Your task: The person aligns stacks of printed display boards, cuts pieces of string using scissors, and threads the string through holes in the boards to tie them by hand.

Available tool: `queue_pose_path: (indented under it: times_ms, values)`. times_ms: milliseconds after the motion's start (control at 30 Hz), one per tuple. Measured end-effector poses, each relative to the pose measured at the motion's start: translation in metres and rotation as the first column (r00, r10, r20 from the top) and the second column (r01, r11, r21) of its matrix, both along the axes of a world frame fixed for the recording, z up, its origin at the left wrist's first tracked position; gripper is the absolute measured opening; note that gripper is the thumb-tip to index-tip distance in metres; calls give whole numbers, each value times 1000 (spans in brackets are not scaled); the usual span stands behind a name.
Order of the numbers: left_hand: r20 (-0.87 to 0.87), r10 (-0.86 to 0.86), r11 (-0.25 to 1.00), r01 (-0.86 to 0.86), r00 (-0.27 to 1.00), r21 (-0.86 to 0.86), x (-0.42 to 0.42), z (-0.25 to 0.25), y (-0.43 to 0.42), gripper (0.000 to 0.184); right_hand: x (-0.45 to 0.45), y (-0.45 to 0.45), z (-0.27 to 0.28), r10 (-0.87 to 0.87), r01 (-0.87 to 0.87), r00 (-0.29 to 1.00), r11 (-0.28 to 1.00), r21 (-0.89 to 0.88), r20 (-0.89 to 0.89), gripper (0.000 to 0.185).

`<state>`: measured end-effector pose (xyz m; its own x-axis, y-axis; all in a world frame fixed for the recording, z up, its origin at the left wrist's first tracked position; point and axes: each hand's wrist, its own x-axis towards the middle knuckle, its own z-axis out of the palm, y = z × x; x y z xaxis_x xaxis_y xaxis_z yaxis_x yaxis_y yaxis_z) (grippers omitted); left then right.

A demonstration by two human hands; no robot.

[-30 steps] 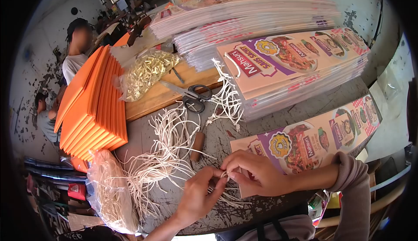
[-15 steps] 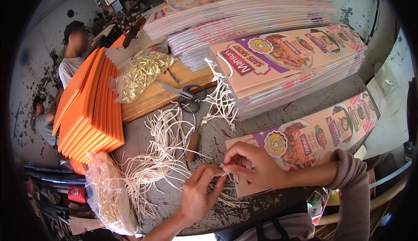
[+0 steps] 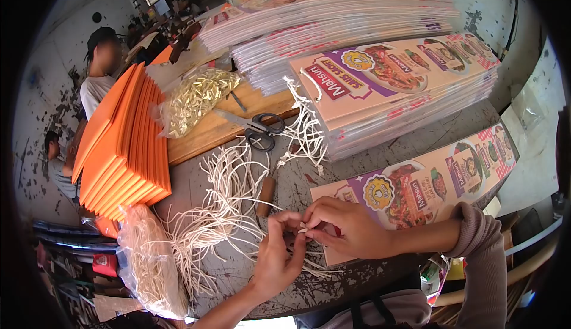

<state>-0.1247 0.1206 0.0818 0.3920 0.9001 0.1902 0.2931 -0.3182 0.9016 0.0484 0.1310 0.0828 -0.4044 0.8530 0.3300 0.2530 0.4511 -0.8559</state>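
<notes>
Near the front of the table, my left hand (image 3: pixel 276 259) and my right hand (image 3: pixel 346 229) meet fingertip to fingertip. Both pinch a short white string (image 3: pixel 303 230), and most of it is hidden by the fingers. Under my right hand and forearm lies a flat printed packaging panel (image 3: pixel 419 193) with food pictures. A tangled bundle of white strings (image 3: pixel 223 201) spreads left of my hands. Beyond them are a wooden handle (image 3: pixel 266 197) and black-handled scissors (image 3: pixel 257 130). Knotted strings (image 3: pixel 305 130) hang beside a stack of similar printed panels (image 3: pixel 386 85).
Orange folded pieces (image 3: pixel 122 156) stand stacked at the left. A bag of small brass-coloured tubes (image 3: pixel 199 100) rests on a wooden board (image 3: pixel 238 115). A plastic bag of strings (image 3: pixel 151 263) sits at the table's front left edge. Two people are at the far left.
My fingers have shifted slightly around the string, and a pale bit of it now shows between the fingertips. The view has moved slightly; other things stay put.
</notes>
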Motion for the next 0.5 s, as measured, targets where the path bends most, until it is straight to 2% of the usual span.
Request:
queue_pose_path:
  times_ms: [67, 133, 267, 367, 467, 500]
  values:
    - [68, 55, 998, -54, 996, -17, 2, 2, 0, 33, -1, 1, -2, 8, -8, 997, 1000, -3, -70, 15]
    - [-61, 10, 999, -7, 998, 49, 1, 5, 0, 42, 0, 1, 3, 25, -27, 998, 999, -28, -57, 14]
    - [-32, 30, 998, -28, 999, 55, 2, 1, -1, 40, 2, 4, 5, 72, -74, 997, 996, -51, -38, 14]
    - [25, 91, 988, -93, 996, 127, 4, -6, -5, 35, 4, 11, -7, 146, -147, 986, 989, -13, -84, 14]
    - [57, 146, 986, -150, 988, 77, 4, -5, -6, 30, 8, 16, -4, 218, -237, 964, 964, -119, -152, 14]
    - [96, 133, 991, -129, 986, -39, 3, -2, -5, 30, 8, 16, -4, 217, -235, 965, 965, -116, -148, 14]
